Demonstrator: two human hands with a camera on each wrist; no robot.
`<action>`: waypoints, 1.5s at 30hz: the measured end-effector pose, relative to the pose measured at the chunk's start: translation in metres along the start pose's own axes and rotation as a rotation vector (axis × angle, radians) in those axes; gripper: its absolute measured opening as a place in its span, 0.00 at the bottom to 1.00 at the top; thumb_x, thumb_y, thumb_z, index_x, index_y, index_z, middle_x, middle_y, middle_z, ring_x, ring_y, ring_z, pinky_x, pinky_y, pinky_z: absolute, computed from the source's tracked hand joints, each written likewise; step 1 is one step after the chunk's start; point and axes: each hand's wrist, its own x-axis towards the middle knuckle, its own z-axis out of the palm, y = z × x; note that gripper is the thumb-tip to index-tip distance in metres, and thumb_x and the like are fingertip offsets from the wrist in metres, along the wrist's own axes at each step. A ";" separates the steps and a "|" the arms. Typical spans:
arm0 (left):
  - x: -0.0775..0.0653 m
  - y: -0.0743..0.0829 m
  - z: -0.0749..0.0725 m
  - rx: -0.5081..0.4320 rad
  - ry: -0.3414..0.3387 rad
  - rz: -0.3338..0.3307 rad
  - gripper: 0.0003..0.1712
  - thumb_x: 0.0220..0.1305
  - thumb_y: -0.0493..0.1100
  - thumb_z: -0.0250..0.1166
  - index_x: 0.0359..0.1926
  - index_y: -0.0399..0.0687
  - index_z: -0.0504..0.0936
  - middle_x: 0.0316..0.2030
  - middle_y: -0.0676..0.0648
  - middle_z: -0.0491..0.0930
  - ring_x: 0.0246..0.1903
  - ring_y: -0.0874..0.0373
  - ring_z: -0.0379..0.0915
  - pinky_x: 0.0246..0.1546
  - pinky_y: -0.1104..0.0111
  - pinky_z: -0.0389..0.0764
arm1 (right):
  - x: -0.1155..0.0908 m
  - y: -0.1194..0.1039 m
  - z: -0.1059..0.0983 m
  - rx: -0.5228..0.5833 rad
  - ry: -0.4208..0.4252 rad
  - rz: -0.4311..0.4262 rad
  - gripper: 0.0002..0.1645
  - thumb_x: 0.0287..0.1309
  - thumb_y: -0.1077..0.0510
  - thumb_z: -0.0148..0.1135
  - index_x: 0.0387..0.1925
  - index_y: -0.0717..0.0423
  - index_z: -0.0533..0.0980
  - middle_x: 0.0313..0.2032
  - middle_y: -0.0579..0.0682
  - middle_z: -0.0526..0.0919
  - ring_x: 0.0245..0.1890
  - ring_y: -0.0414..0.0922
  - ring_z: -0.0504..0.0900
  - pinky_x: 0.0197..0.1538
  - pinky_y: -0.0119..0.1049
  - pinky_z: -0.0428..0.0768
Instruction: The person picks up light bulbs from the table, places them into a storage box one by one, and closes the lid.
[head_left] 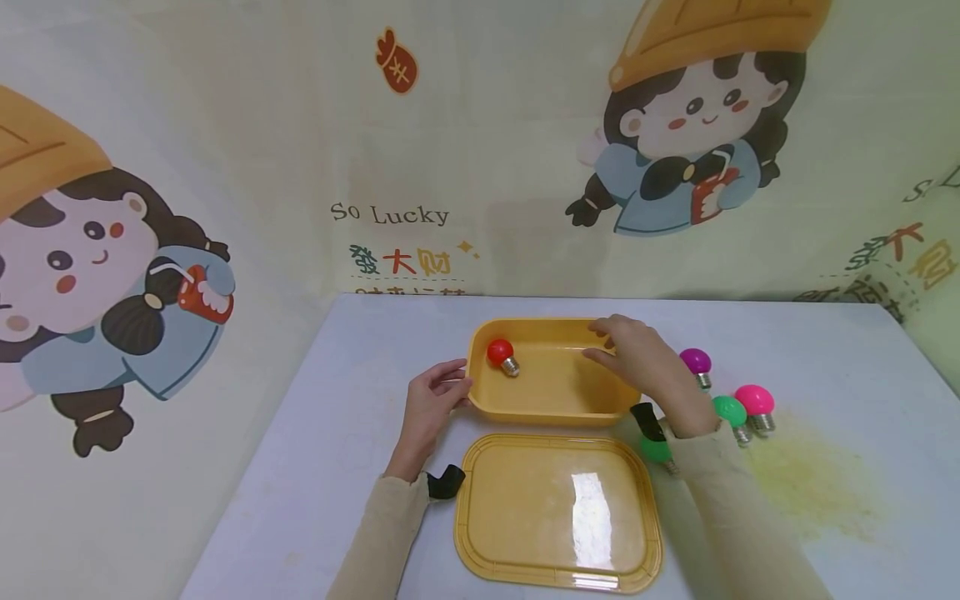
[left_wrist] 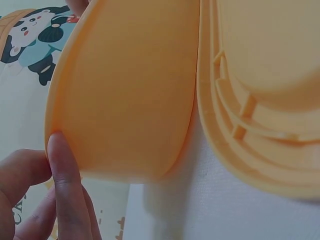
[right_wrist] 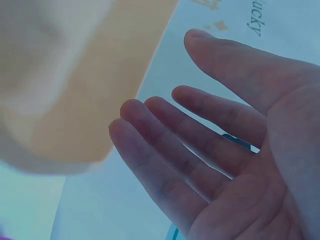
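A yellow plastic box (head_left: 555, 419) stands on the table with a red light bulb (head_left: 500, 353) lying inside at its left. My left hand (head_left: 433, 400) holds the box's left end; in the left wrist view, fingers (left_wrist: 67, 185) pinch its rim. My right hand (head_left: 645, 354) hovers over the box's right end, fingers spread and slightly bent, with nothing in the palm, as the right wrist view also shows. Part of the box's right side is hidden behind this hand. A yellow lid (head_left: 555, 508) lies flat in front of the box.
To the right of the box lie a purple bulb (head_left: 696, 361), a pink bulb (head_left: 754, 400) and a green bulb (head_left: 729, 409). Another green bulb (head_left: 656, 451) is partly hidden by the right sleeve. A printed cloth wall (head_left: 517, 250) borders the white table's back edge.
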 end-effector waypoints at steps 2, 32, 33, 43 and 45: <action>0.000 0.001 0.000 -0.005 0.003 0.000 0.19 0.61 0.32 0.68 0.55 0.38 0.82 0.46 0.36 0.81 0.36 0.55 0.82 0.32 0.71 0.86 | -0.001 0.003 -0.002 0.003 0.001 -0.005 0.26 0.63 0.56 0.66 0.57 0.70 0.75 0.50 0.66 0.81 0.46 0.59 0.83 0.50 0.53 0.84; 0.001 -0.002 0.000 -0.008 0.006 0.002 0.20 0.61 0.33 0.69 0.55 0.38 0.81 0.46 0.38 0.81 0.38 0.54 0.82 0.33 0.71 0.86 | -0.022 0.039 -0.014 -0.029 0.019 0.101 0.27 0.61 0.58 0.68 0.58 0.69 0.74 0.52 0.66 0.80 0.50 0.61 0.79 0.52 0.58 0.82; 0.001 -0.002 0.000 -0.009 0.006 0.003 0.21 0.61 0.33 0.70 0.55 0.38 0.81 0.46 0.38 0.81 0.38 0.54 0.82 0.33 0.71 0.86 | -0.022 0.041 -0.014 -0.035 0.021 0.102 0.28 0.61 0.58 0.68 0.58 0.69 0.74 0.52 0.67 0.79 0.50 0.61 0.79 0.52 0.58 0.81; 0.000 -0.002 0.000 -0.023 0.002 0.005 0.20 0.61 0.32 0.69 0.55 0.39 0.82 0.45 0.39 0.81 0.37 0.56 0.82 0.33 0.70 0.86 | -0.026 0.060 -0.015 -0.056 0.037 0.081 0.27 0.61 0.57 0.67 0.56 0.72 0.74 0.53 0.71 0.76 0.52 0.65 0.76 0.56 0.63 0.76; -0.001 -0.001 0.001 -0.026 0.001 0.007 0.20 0.61 0.32 0.69 0.55 0.38 0.82 0.45 0.39 0.81 0.37 0.56 0.82 0.33 0.70 0.86 | -0.027 0.063 -0.015 -0.053 0.037 0.082 0.27 0.62 0.58 0.66 0.56 0.72 0.74 0.54 0.72 0.75 0.54 0.66 0.74 0.59 0.64 0.74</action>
